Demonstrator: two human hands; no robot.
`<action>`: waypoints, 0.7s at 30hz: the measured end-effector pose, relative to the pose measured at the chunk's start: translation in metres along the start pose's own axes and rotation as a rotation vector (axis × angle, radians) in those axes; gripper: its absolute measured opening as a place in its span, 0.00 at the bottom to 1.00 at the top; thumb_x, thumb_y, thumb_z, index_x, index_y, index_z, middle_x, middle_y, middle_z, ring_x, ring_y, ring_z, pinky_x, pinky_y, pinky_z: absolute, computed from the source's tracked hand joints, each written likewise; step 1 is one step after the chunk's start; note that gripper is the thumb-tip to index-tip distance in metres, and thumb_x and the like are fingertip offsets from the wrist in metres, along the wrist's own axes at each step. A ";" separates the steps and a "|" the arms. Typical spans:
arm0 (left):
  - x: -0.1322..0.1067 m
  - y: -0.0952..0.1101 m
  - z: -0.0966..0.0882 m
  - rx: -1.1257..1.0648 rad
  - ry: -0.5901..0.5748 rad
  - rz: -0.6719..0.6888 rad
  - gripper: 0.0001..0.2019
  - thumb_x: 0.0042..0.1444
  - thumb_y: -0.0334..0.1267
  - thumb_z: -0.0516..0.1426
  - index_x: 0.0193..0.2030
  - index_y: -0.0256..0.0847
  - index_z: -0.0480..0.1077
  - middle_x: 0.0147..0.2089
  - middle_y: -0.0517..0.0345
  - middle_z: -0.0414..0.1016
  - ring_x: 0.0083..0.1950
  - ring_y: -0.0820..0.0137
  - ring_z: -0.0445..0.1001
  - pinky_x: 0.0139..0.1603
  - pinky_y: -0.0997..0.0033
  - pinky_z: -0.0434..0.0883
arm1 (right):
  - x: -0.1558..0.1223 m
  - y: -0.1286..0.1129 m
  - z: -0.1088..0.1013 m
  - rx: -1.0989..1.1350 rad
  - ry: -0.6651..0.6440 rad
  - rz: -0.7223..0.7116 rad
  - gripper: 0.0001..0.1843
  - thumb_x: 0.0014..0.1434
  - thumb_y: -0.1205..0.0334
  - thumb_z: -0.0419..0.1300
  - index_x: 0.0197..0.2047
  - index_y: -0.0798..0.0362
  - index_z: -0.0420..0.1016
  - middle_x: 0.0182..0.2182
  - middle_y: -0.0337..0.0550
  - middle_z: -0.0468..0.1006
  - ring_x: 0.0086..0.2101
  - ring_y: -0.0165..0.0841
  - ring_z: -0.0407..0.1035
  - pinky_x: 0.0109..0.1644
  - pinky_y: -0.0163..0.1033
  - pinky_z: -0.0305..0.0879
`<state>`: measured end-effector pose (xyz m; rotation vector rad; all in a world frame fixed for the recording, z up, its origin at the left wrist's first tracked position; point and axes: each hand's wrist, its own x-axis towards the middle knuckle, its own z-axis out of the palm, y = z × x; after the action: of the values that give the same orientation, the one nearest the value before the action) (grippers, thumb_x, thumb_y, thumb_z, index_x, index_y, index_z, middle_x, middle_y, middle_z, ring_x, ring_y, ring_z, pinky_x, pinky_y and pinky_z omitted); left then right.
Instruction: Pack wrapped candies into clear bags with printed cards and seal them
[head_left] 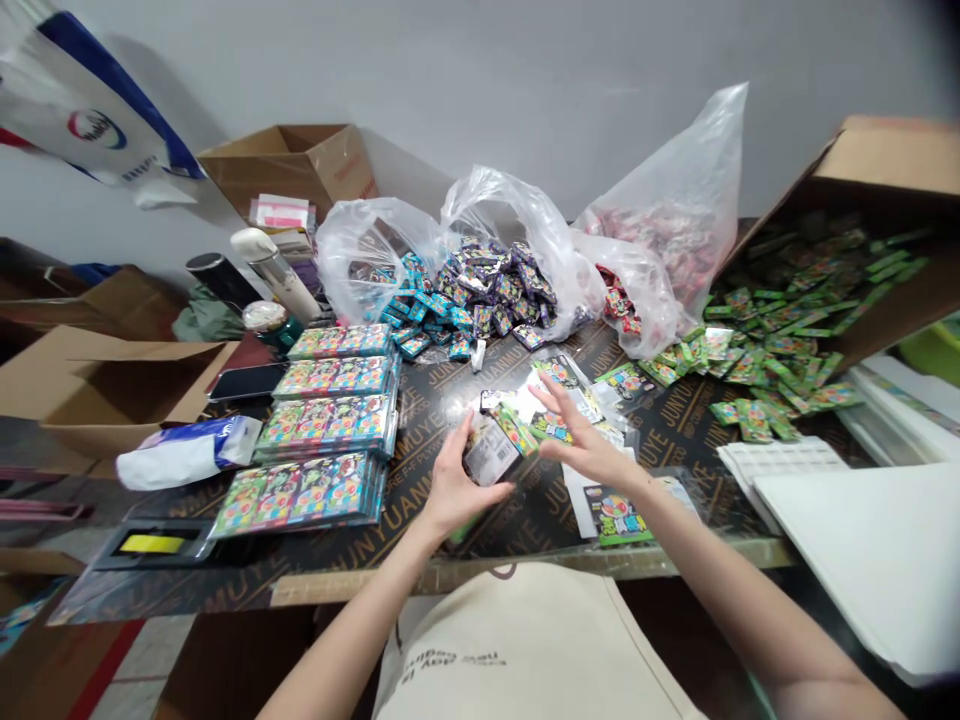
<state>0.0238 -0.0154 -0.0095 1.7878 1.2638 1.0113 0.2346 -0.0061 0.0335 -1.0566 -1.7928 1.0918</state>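
Note:
My left hand [459, 480] grips a small bundle of packets [493, 450] above the middle of the table, thumb along its near side. A grey-white printed face with a barcode shows on the bundle, and a green packet [516, 428] stands at its right edge. Just to the right, my right hand [581, 440] is open with its fingers spread, and nothing shows in it. Beneath and behind the right hand lie flat printed bags [568, 380] with green and blue lettering. Another such bag [619, 515] lies near the table's front edge.
Stacks of packed sets [300, 490] stand at left, beside a phone [246, 382] and bottles. Behind are plastic bags with blue packets [420, 300], purple packets [499, 285] and red packets [619, 300]. Green packets [780, 350] spill from a carton [892, 160]; white sheets [862, 550] lie right.

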 end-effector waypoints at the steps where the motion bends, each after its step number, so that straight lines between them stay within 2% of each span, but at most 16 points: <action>1: 0.001 -0.001 0.005 -0.034 0.083 -0.041 0.49 0.33 0.41 0.67 0.63 0.43 0.49 0.53 0.50 0.65 0.53 0.60 0.65 0.53 0.60 0.63 | 0.000 0.002 0.009 0.099 0.117 0.041 0.39 0.53 0.49 0.58 0.63 0.40 0.43 0.59 0.44 0.58 0.58 0.39 0.54 0.61 0.50 0.47; 3: 0.003 -0.004 0.016 -0.180 0.171 -0.135 0.40 0.39 0.43 0.65 0.60 0.42 0.56 0.50 0.51 0.67 0.49 0.62 0.68 0.50 0.63 0.66 | 0.002 0.006 0.030 0.311 0.305 0.134 0.36 0.56 0.49 0.55 0.63 0.40 0.42 0.55 0.43 0.64 0.54 0.37 0.61 0.55 0.45 0.59; 5: 0.003 -0.006 0.028 -0.401 0.191 -0.223 0.27 0.46 0.43 0.60 0.54 0.39 0.65 0.46 0.51 0.71 0.45 0.65 0.70 0.47 0.65 0.67 | 0.007 0.012 0.050 0.500 0.442 0.236 0.34 0.56 0.49 0.54 0.62 0.41 0.44 0.48 0.42 0.71 0.46 0.36 0.69 0.48 0.42 0.66; 7: 0.001 -0.006 0.039 -0.634 0.231 -0.310 0.19 0.49 0.43 0.59 0.47 0.37 0.70 0.43 0.52 0.74 0.43 0.67 0.72 0.47 0.66 0.67 | 0.011 0.016 0.064 0.634 0.578 0.326 0.31 0.54 0.50 0.55 0.60 0.45 0.51 0.41 0.41 0.75 0.38 0.35 0.72 0.42 0.41 0.69; 9: -0.001 -0.002 0.048 -0.844 0.304 -0.400 0.16 0.48 0.43 0.60 0.41 0.36 0.73 0.40 0.53 0.76 0.41 0.67 0.73 0.45 0.67 0.68 | 0.015 0.018 0.072 0.713 0.671 0.373 0.29 0.51 0.55 0.58 0.55 0.49 0.56 0.34 0.40 0.77 0.33 0.35 0.73 0.38 0.41 0.70; 12: -0.002 0.007 0.052 -1.069 0.364 -0.520 0.13 0.45 0.44 0.61 0.33 0.35 0.73 0.33 0.56 0.77 0.35 0.69 0.75 0.40 0.69 0.70 | 0.016 0.014 0.073 0.773 0.656 0.381 0.28 0.45 0.64 0.60 0.50 0.50 0.59 0.28 0.38 0.78 0.31 0.36 0.74 0.36 0.40 0.69; 15: 0.003 0.014 0.045 -1.194 0.381 -0.650 0.11 0.44 0.42 0.61 0.31 0.36 0.72 0.30 0.58 0.77 0.33 0.70 0.76 0.39 0.70 0.71 | 0.014 0.009 0.070 0.837 0.635 0.354 0.27 0.46 0.63 0.59 0.50 0.48 0.58 0.30 0.38 0.79 0.32 0.37 0.74 0.35 0.41 0.69; 17: 0.009 0.014 0.036 -1.230 0.303 -0.751 0.10 0.45 0.40 0.60 0.32 0.36 0.72 0.30 0.58 0.77 0.33 0.69 0.76 0.38 0.70 0.71 | 0.014 0.009 0.067 0.897 0.643 0.356 0.26 0.47 0.60 0.59 0.50 0.47 0.57 0.33 0.39 0.79 0.34 0.38 0.75 0.35 0.42 0.69; 19: 0.017 0.013 0.025 -1.210 0.126 -0.820 0.08 0.45 0.37 0.59 0.32 0.35 0.72 0.29 0.56 0.77 0.31 0.69 0.75 0.35 0.69 0.71 | 0.013 0.012 0.063 0.942 0.626 0.396 0.26 0.46 0.61 0.60 0.49 0.47 0.58 0.35 0.39 0.79 0.35 0.39 0.74 0.37 0.43 0.69; 21: 0.024 0.010 0.016 -1.130 -0.031 -0.819 0.08 0.42 0.33 0.58 0.32 0.36 0.72 0.30 0.56 0.77 0.29 0.69 0.75 0.32 0.68 0.70 | 0.012 0.017 0.059 0.935 0.563 0.445 0.24 0.43 0.64 0.62 0.46 0.49 0.63 0.34 0.40 0.79 0.34 0.38 0.74 0.37 0.42 0.68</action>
<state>0.0470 0.0034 -0.0028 0.3575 0.9208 0.8834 0.1816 -0.0066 0.0007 -1.0120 -0.4790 1.4774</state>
